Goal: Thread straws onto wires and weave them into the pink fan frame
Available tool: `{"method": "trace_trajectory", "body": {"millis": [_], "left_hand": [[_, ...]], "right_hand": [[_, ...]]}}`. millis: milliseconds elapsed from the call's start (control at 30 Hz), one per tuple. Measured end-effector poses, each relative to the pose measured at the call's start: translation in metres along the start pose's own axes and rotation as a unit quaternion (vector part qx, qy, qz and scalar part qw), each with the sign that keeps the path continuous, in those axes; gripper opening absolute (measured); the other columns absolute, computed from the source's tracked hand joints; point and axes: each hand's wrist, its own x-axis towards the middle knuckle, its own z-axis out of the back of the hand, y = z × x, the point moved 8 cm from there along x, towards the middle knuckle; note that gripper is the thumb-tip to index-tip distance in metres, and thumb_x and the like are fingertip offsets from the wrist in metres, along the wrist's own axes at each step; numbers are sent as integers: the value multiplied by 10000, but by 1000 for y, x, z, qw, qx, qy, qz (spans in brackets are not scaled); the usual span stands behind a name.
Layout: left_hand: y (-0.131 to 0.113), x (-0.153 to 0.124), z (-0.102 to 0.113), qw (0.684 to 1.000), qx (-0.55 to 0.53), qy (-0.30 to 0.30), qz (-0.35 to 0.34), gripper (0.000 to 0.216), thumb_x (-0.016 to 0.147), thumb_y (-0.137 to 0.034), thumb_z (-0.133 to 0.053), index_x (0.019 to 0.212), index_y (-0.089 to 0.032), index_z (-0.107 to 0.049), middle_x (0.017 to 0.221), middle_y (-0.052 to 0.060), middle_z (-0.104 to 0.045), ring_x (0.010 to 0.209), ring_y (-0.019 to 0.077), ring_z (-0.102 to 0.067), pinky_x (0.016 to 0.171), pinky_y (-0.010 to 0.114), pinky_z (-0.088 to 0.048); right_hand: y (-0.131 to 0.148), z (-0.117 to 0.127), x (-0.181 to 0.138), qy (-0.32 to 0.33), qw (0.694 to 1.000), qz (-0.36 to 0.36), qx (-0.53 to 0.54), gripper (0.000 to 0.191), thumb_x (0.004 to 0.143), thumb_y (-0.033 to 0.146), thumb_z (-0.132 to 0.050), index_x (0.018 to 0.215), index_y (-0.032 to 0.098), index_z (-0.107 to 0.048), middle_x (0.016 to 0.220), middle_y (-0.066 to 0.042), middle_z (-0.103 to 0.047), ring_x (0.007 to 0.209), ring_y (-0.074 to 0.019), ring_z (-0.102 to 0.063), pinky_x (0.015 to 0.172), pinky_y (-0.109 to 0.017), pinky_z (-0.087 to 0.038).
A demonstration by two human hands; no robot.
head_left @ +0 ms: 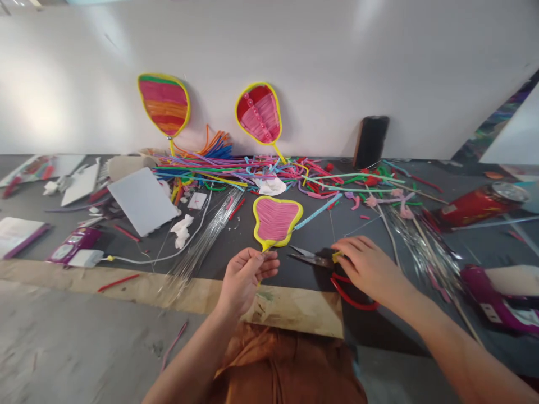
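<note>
My left hand point(246, 276) pinches the yellow stem at the bottom of a small pink fan with a yellow rim point(275, 220), which lies flat on the dark table. My right hand point(365, 265) rests on red-handled scissors point(320, 259); its fingers curl over the pivot and hold a small yellow scrap. The scissors' blades point left toward the fan's stem, and their red handle loop point(351, 297) sticks out below my palm.
Two finished fans point(165, 105) point(259, 113) lean on the white wall. A heap of coloured pipe cleaners point(252, 168) lies behind. A white sheet point(142, 200), thin wires point(206, 238), a red can point(480, 205), a black phone point(370, 141) and a purple glue gun point(492, 300) surround my hands.
</note>
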Motion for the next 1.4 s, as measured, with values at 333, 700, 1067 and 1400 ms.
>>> {"method": "trace_trajectory", "body": {"millis": [333, 700, 1067, 1400], "left_hand": [[-18, 6, 23, 995, 71, -42, -64, 260, 648, -309, -723, 669, -146, -522, 830, 79, -711, 743, 196, -680, 718, 320, -519], [-60, 13, 13, 975, 143, -7, -168, 256, 709, -371, -685, 754, -138, -590, 937, 97, -703, 835, 205, -673, 806, 343, -517], [-94, 5, -26, 954, 196, 65, -218, 295, 742, -444, -638, 773, -155, -594, 795, 73, -708, 714, 188, -671, 710, 319, -540], [-105, -1, -55, 935, 230, 115, -245, 263, 785, -432, -590, 769, -171, -563, 676, 1, -622, 637, 140, -623, 650, 270, -530]], "right_hand": [[-11, -14, -36, 70, 995, 12, -76, 486, 719, 183, -537, 1203, 220, -521, 1127, -102, -600, 994, -262, -594, 862, -422, -483], [-19, -8, -53, 103, 928, -171, 315, 491, 735, 317, -610, 1207, 240, -502, 1040, -103, -635, 929, -244, -625, 740, -335, -525], [72, -27, -45, 264, 785, -90, 554, 730, 720, 545, -648, 1330, 290, -338, 932, -40, -495, 675, -114, -430, 582, -229, -382], [76, -26, -40, 248, 778, -74, 572, 732, 717, 640, -585, 1297, 259, -352, 856, -32, -493, 629, -111, -395, 530, -214, -334]]}}
